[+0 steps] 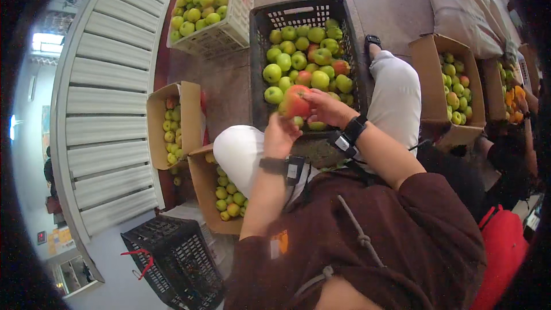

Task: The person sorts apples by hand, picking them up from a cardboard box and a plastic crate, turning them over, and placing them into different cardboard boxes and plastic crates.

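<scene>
A red apple is held over the near end of a black plastic crate filled with green and reddish apples. The fingers of my right hand grip it from its right side. My left hand is just below and left of the apple, at the crate's near left corner, with its fingers curled. A greenish apple shows behind the red one, near the left fingertips; whether the left hand touches either is blurred.
A white crate of apples stands beyond on the left. Cardboard boxes of apples stand left, near left and right. A black crate is at lower left. At far right, another person's hand is by a further box.
</scene>
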The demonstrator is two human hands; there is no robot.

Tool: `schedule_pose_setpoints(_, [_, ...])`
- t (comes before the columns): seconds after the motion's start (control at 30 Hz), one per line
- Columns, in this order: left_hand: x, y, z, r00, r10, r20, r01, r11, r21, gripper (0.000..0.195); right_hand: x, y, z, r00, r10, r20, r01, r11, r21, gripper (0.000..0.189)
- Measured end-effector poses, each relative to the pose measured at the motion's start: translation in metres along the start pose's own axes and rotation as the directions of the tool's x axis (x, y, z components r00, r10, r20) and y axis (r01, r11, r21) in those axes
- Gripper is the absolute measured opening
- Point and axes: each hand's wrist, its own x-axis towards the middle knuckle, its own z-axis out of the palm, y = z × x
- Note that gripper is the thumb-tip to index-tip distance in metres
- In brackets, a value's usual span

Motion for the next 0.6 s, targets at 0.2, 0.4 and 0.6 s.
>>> schedule_pose_setpoints(0.2, [0.007, -0.002, -0.001, 0.998, -0.004, -0.066, 0.004, 1.000, -0.001, 0.029, -0.002, -0.002, -0.001, 0.946, 0.162, -0.280, -0.080, 0.956, 0.282, 0.042])
schedule_pose_setpoints(0.4, [0.011, -0.005, -0.002, 0.998, 0.016, -0.061, -0.015, 1.000, 0.025, 0.028, -0.002, -0.003, -0.002, 0.887, 0.271, -0.374, -0.097, 0.902, 0.422, 0.042])
schedule_pose_setpoints(0.6, [0.009, -0.005, -0.002, 0.997, 0.020, -0.075, -0.020, 1.000, 0.011, 0.027, -0.009, 0.006, -0.012, 0.909, 0.038, -0.416, -0.038, 0.999, 0.008, 0.047])
